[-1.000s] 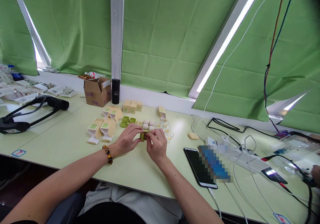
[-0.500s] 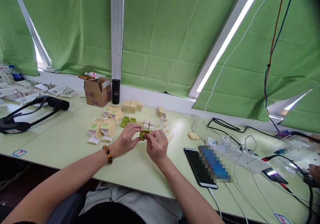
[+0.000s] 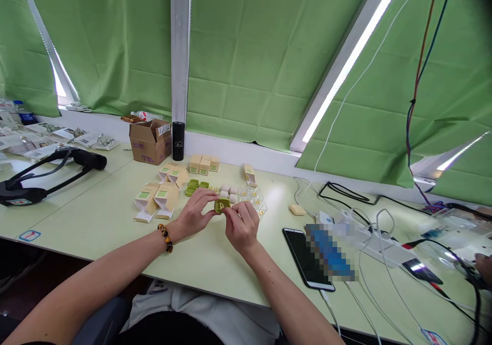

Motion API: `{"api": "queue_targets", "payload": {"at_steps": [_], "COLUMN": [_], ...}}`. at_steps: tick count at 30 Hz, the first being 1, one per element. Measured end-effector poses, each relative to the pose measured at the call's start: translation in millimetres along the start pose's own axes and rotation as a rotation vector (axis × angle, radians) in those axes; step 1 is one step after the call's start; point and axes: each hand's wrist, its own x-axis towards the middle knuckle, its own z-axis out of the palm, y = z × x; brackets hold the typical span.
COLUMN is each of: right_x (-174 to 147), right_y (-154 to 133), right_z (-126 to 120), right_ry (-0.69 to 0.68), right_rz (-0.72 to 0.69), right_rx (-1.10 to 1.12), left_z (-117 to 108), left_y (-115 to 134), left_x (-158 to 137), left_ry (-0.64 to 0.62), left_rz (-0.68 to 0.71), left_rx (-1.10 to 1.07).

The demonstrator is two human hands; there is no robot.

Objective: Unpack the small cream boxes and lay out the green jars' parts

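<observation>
A small green square container (image 3: 222,206) is held above the table between both hands, its open side showing something small and pale inside. My left hand (image 3: 197,212) pinches its left rim between thumb and fingers. My right hand (image 3: 243,224) has its fingers closed at the container's right front edge, the fingertips partly covering it. Just behind the hands lie several green containers (image 3: 193,186), pale pinkish pieces (image 3: 229,193) and clear cups (image 3: 251,196) with small yellow bits. Open kraft paper boxes (image 3: 164,196) with green labels lie to the left of my left hand.
Closed small boxes (image 3: 205,164) stand at the back, near a black tumbler (image 3: 178,141) and a cardboard carton (image 3: 150,142). Black headgear (image 3: 73,160) lies far left. A phone (image 3: 307,258), cables and a power strip (image 3: 384,250) occupy the right side, where another person's hand (image 3: 483,267) shows.
The green container has tilted slightly and sits a touch further left between the fingers. The view into its inside differs. Both hands have otherwise barely moved.
</observation>
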Motion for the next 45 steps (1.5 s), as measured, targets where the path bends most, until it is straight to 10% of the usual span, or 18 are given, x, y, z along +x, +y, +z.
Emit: {"api": "queue_targets", "payload": {"at_steps": [16,26,32,45], "right_x": [-0.9,6.6,7.8,16.1], "right_y": [5.1,28.0,31.2,24.6], "right_z": [2.2,49.4,77.3,58.8], "right_ry": [0.074,-0.608,-0.880,-0.686], "right_rz": [0.075,0.256,0.324,0.366], "right_rx": [0.090,-0.135,-0.256,-0.235], "left_z": [-10.8,-12.9,-10.6,-14.5], "left_y": [-20.7,-26.6,-31.0,-26.8], "left_x": [5.6,9.0,17.4,19.9], "left_ry": [0.137,0.217,0.291,0.325], "left_rz": [-0.288,-0.574,-0.886,-1.038], "left_rx": [0.111,-0.029,-0.557,-0.992]}}
